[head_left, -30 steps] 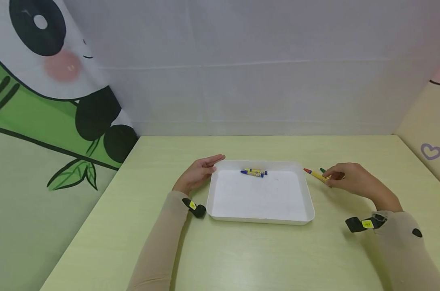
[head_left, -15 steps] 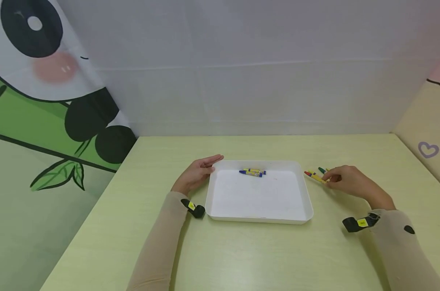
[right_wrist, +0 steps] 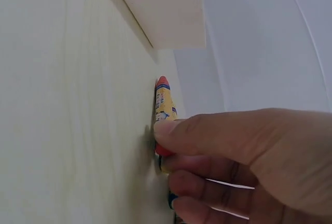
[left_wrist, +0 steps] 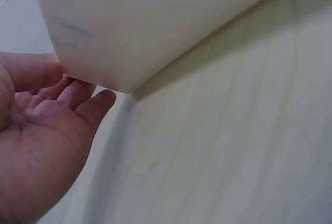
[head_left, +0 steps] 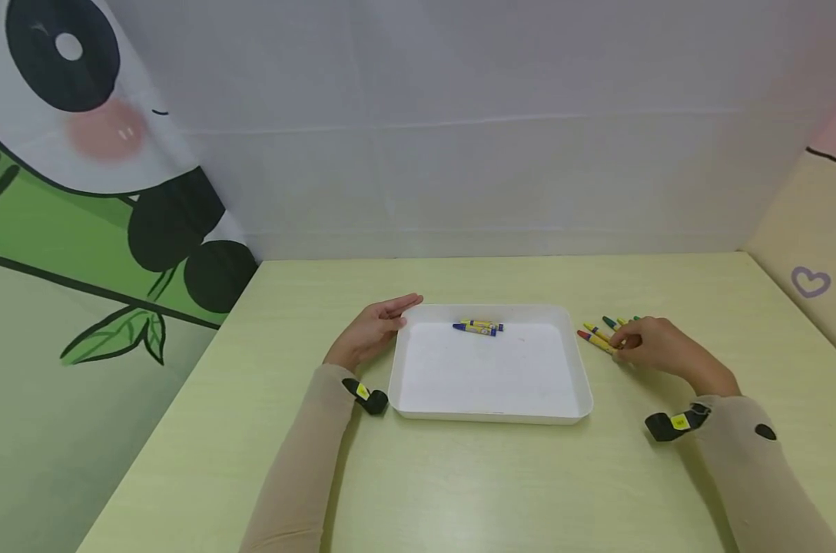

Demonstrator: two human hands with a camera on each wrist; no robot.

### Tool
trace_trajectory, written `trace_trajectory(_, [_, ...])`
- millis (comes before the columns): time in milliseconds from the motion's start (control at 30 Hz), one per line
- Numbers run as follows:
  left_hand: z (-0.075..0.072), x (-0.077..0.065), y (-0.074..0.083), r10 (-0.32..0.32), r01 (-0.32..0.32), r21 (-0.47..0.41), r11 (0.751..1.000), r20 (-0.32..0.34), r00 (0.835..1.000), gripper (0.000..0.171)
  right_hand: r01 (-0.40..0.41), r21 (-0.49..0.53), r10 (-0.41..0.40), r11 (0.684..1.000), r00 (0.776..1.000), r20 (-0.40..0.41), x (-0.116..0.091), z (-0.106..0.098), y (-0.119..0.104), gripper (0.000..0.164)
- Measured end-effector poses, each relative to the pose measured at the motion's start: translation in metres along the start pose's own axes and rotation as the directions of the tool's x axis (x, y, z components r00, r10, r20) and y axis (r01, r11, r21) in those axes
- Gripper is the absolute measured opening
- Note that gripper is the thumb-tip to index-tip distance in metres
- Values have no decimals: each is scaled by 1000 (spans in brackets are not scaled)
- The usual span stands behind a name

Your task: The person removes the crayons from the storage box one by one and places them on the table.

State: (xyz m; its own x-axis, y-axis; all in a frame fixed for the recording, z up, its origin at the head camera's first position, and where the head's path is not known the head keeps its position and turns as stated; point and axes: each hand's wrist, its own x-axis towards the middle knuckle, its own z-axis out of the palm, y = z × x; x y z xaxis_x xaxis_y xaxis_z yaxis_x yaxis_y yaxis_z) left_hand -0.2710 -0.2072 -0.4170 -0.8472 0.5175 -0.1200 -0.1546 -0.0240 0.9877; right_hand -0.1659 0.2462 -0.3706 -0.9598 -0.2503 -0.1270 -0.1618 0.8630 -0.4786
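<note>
At the back left corner of the white tray (head_left: 490,376), my left hand (head_left: 366,334) holds the edge. In the left wrist view its thumb is on the tray (left_wrist: 155,22) wall and the other fingers bend in at the corner. My right hand (head_left: 656,346) pinches a red crayon (right_wrist: 164,99) in a yellow wrapper, low over the table right of the tray, thumb on its rear part. A yellow crayon (head_left: 595,332) and a green crayon (head_left: 608,322) lie just behind it, partly covered by the hand. Inside the tray, a blue crayon (head_left: 475,329) lies before a yellow-wrapped one.
The pale wooden table (head_left: 452,484) ends at a white cloth backdrop (head_left: 494,184). A cartoon-printed panel (head_left: 107,253) stands along the left, and a cream panel (head_left: 826,238) with a heart borders the right. More crayon tips show behind the right hand.
The right hand has shifted slightly left and toward me with the red crayon, which now lies apart from the yellow one. More crayons show behind it. The left hand keeps its place at the tray.
</note>
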Motion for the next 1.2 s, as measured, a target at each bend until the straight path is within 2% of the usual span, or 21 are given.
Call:
trace_trajectory(200, [-2, -9, -1, -11, 11, 14, 1000, 15, 1000, 53, -48, 17, 48, 999, 999, 4, -15, 11, -11, 18])
trace_trajectory(467, [-3, -9, -3, 5, -5, 35, 999, 19, 1000, 53, -39, -7, 39, 999, 999, 8, -18, 8, -15, 20])
trace_trajectory(633, [-4, -8, -5, 4, -5, 31, 1000, 22, 1000, 53, -21, -21, 20, 1000, 999, -27, -18, 5, -22, 22])
trace_trajectory(800, [-4, -8, -6, 8, -9, 28, 1000, 26, 1000, 53, 8, -32, -10, 999, 998, -59, -16, 1, -31, 27])
trace_trajectory(1200, [-4, -8, -6, 16, -17, 20, 1000, 24, 1000, 53, 40, -4, -40, 999, 998, -53, 1, -8, -68, 26])
